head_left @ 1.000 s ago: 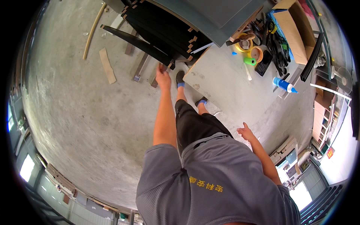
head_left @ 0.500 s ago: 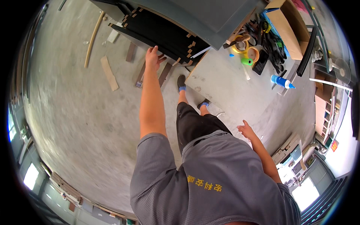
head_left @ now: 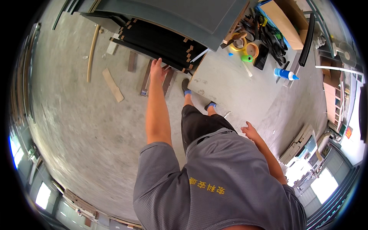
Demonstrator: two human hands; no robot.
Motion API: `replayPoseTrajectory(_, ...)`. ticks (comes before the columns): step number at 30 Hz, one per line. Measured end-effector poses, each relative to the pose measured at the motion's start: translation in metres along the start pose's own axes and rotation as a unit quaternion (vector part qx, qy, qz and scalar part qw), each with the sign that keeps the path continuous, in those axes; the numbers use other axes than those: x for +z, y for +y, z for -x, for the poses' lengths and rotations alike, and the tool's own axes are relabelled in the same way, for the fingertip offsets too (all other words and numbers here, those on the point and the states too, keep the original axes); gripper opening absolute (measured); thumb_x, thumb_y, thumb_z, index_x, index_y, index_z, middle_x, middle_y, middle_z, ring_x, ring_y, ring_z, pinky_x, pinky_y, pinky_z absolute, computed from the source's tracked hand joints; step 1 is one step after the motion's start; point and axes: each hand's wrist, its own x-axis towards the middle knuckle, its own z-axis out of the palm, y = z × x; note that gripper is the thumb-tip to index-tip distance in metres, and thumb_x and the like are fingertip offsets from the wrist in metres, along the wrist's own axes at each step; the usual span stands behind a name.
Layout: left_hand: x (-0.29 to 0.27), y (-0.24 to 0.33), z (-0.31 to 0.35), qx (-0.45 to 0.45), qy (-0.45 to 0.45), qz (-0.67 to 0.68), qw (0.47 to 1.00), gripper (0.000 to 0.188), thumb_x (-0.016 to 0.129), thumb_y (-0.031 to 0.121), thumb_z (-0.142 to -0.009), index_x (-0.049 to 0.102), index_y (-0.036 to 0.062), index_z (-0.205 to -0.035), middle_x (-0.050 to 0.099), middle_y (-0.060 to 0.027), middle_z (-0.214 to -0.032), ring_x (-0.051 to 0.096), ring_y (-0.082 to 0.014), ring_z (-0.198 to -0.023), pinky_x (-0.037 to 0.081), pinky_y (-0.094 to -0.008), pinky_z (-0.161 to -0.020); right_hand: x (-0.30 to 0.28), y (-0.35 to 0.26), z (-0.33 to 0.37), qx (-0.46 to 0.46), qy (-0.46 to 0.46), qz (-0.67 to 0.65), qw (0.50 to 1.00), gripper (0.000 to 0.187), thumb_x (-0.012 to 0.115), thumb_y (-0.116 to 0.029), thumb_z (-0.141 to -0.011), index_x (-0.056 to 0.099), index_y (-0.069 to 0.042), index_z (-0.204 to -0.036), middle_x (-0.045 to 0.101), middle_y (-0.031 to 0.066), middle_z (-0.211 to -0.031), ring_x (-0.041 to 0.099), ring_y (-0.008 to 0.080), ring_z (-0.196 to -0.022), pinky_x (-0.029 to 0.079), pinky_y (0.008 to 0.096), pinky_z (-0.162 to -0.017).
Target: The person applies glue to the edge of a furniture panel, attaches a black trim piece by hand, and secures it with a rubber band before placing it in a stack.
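Note:
My left hand (head_left: 157, 72) reaches forward to the near edge of a black panel (head_left: 153, 38) that sits low under a large dark grey cabinet-like piece (head_left: 172, 17). Its fingertips meet the edge, with the fingers somewhat apart; whether any finger hooks beneath cannot be seen. Small brown pieces line both ends of the black panel. My right hand (head_left: 250, 131) hangs at my side above the floor, the index finger stretched out and the others loosely bent. Nothing shows in it.
Beside the cabinet, a grey board (head_left: 230, 80) carries tape rolls (head_left: 252, 50), a green roll (head_left: 247, 58), a blue-and-white bottle (head_left: 286, 74) and black straps (head_left: 274, 40). An open cardboard box (head_left: 285, 23) stands behind. Brown strips (head_left: 168, 78) and a cardboard scrap (head_left: 113, 85) lie on the floor.
The view has shifted slightly, so the cabinet and board sit a little differently in it. My left hand stays at the panel's edge, and my right hand still hangs at my side.

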Motion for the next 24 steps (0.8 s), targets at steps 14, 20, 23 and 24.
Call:
replayPoseTrajectory(14, 0.029, -0.017, 0.012, 0.034, 0.027, 0.039, 0.998, 0.019, 0.058, 0.021, -0.105, 0.05, 0.0076, -0.117, 0.061, -0.0079, -0.106, 0.065, -0.0284, -0.087, 0.058, -0.0418, -0.071, -0.001, 0.004, -0.011, -0.02, 0.009, -0.015, 1.0, 0.089, 0.069, -0.038, -0.094, 0.022, 0.001, -0.159, 0.069, 0.0173, -0.121, 0.066, 0.023, -0.104, 0.052, 0.0366, -0.084)
replayPoseTrajectory(20, 0.025, -0.017, 0.008, 0.037, 0.049, -0.009, 0.998, 0.023, 0.058, 0.025, -0.105, 0.051, 0.0079, -0.117, 0.06, -0.008, -0.109, 0.065, -0.0275, -0.087, 0.057, -0.0387, -0.066, -0.002, -0.005, 0.002, -0.014, 0.019, -0.018, 1.0, 0.087, 0.068, -0.035, -0.094, 0.024, 0.006, -0.157, 0.071, 0.0202, -0.118, 0.067, 0.0246, -0.104, 0.051, 0.0355, -0.093)
replayPoseTrajectory(23, 0.019, -0.03, 0.009, 0.012, 0.076, 0.011, 0.997, 0.033, 0.058, 0.036, -0.104, 0.051, 0.0076, -0.118, 0.058, -0.0083, -0.115, 0.064, -0.0279, -0.093, 0.055, -0.0407, -0.069, 0.0, -0.007, 0.004, 0.007, 0.013, -0.011, 1.0, 0.087, 0.068, -0.035, -0.094, 0.024, 0.007, -0.157, 0.071, 0.0201, -0.118, 0.067, 0.0245, -0.105, 0.051, 0.0354, -0.093)
replayPoseTrajectory(24, 0.019, -0.036, 0.01, -0.017, 0.1, 0.046, 0.994, 0.037, 0.058, 0.04, -0.103, 0.051, 0.0075, -0.12, 0.057, -0.0083, -0.117, 0.064, -0.0278, -0.095, 0.054, -0.0416, -0.071, 0.001, -0.007, 0.004, 0.007, 0.011, -0.012, 1.0, 0.087, 0.068, -0.035, -0.094, 0.024, 0.007, -0.157, 0.071, 0.0202, -0.118, 0.067, 0.0245, -0.105, 0.051, 0.0354, -0.093)
